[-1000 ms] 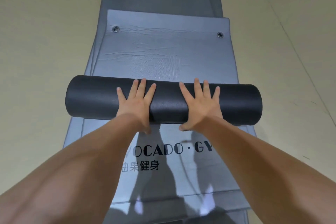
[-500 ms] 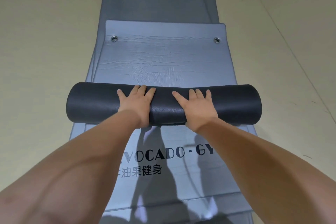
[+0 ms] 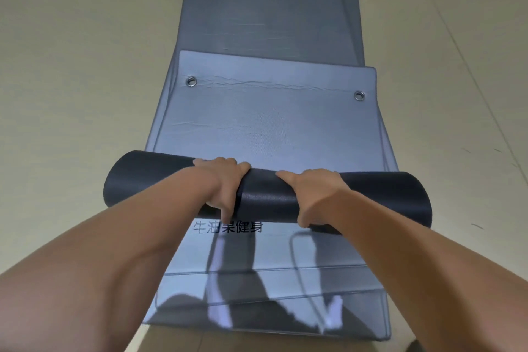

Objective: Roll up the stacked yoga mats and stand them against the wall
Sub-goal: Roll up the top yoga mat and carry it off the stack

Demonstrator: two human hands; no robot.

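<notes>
A dark, partly rolled yoga mat (image 3: pixel 385 197) lies crosswise on a stack of grey mats (image 3: pixel 274 126). Its flat part runs ahead and ends at an edge with two metal eyelets. My left hand (image 3: pixel 221 184) grips the roll near its middle, fingers curled over the far side and thumb down the near side. My right hand (image 3: pixel 313 194) grips the roll just to the right in the same way. Printed characters on the mat below show just under the roll.
The grey stack continues far ahead as a long strip (image 3: pixel 268 8) on a beige floor (image 3: pixel 71 94). Bare floor lies on both sides. The stack's near edge (image 3: pixel 271 331) is close to me, with shadows across it.
The fingers of both hands went from flat on top of the roll to curled over its far side. The roll has come back towards me and now covers the printed Latin lettering.
</notes>
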